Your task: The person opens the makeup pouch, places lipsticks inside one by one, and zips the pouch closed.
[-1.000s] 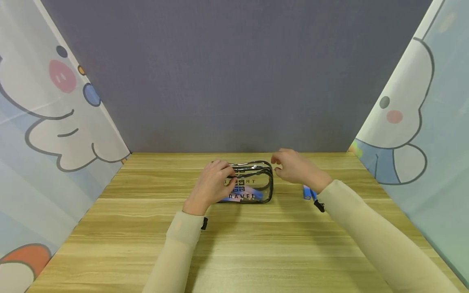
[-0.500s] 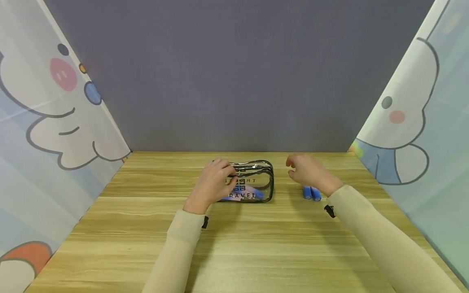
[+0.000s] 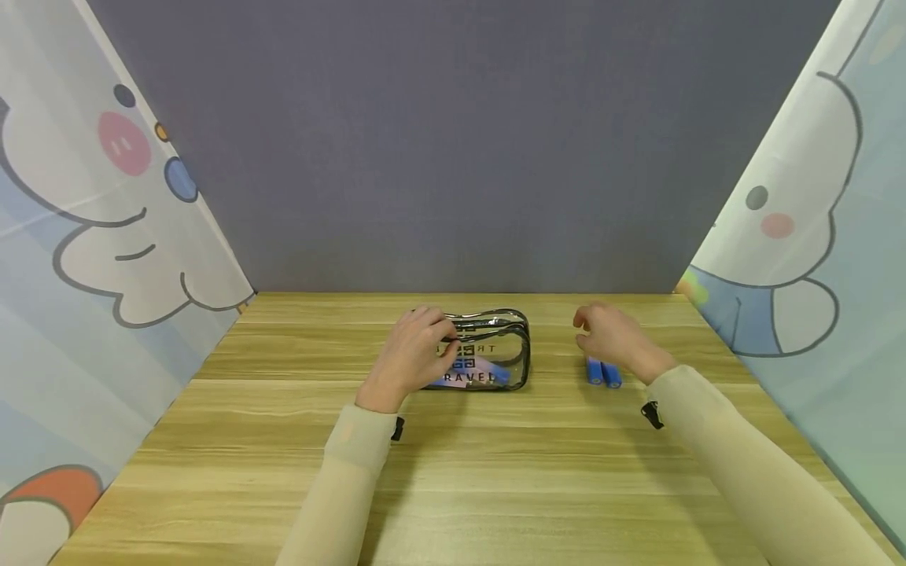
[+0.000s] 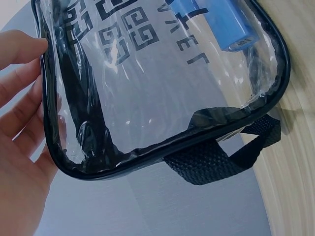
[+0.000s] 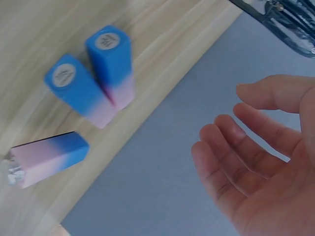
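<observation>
Clear bag point(image 3: 511, 355), upright on worktop point(image 3: 510, 479), edge pinched in fingers of left hand point(image 3: 413, 358); blue boxes point(image 4: 230, 25) already inside; three loose boxes point(image 5: 81, 91) left outside; right hand point(image 3: 614, 336) near these, fingers parted, holding nothing

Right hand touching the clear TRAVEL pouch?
Apart. The head view shows bare wooden table between the right hand and the near end of the clear TRAVEL pouch; the right wrist view also shows grey panel between them.
</observation>
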A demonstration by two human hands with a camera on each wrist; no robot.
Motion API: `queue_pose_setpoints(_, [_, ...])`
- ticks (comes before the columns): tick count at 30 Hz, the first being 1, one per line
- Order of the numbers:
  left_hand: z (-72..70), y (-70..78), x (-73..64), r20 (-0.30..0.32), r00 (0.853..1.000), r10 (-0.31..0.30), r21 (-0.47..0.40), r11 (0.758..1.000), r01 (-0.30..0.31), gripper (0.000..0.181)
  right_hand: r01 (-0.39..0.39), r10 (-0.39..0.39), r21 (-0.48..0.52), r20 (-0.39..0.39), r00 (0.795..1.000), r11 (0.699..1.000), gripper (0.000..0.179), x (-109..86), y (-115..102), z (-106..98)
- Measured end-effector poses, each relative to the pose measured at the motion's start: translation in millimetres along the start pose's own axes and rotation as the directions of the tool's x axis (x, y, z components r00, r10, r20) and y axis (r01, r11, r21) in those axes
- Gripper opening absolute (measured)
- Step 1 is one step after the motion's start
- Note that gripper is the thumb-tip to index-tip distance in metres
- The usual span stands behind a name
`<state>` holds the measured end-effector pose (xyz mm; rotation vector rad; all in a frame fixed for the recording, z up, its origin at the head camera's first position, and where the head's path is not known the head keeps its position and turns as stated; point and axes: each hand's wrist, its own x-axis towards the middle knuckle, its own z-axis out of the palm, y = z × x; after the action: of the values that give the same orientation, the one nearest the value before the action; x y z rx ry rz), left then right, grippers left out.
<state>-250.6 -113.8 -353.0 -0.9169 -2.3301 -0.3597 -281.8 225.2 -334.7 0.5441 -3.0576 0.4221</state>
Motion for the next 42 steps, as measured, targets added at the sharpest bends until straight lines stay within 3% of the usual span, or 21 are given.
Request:
queue_pose_setpoints(17, [-0.9,0.2,-1.8,-0.001,1.000,0.002,-0.001,1.000,-0.002,0.004,-0.089,0.089,0.043,0.017,0.996,0.995,0.032,-15.4,38.8,7.8])
queue_pose_setpoints(31, [-0.4,1.0,-1.7,0.003,1.000,0.001,0.001,1.000,-0.001,0.004,-0.114,0.115,-0.016,0.026,0.993,0.993,0.032,-20.1,65.4,21.0])
queue_pose_setpoints(42, [-0.7,1.4,-1.3,0.001,1.000,0.001,0.006,1.000,-0.001,0.004,-0.213,0.213,-0.011,0.067,0.975,0.977,0.031,-23.7,81.7,27.4])
